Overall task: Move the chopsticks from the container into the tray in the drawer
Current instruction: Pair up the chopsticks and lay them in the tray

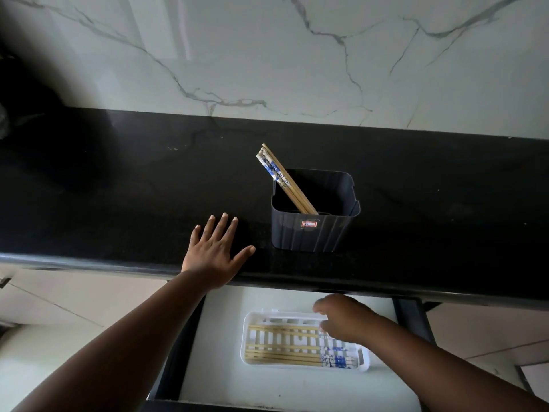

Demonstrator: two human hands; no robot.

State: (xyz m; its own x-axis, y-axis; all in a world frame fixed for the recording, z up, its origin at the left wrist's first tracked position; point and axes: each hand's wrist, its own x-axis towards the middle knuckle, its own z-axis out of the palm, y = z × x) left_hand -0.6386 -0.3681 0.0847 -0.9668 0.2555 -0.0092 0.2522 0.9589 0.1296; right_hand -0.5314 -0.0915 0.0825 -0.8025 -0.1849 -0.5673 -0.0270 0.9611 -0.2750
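Observation:
A dark grey container [312, 233] stands on the black countertop with several chopsticks [285, 181] leaning out of it to the upper left, their blue-and-white ends up. Below, in the open drawer, a white tray [248, 337] holds several chopsticks [282, 356] lying lengthwise. My right hand [344, 318] is over the tray's right end. Its fingers curl round the ends of the upper chopsticks [282, 329], which lie in the tray. My left hand [215, 249] rests flat on the countertop, left of the container, fingers spread.
The black countertop [118, 188] runs the full width, with a white marble wall [267, 55] behind it. The drawer's white floor [222, 382] surrounds the tray, and its dark frame [175, 352] borders it on the left.

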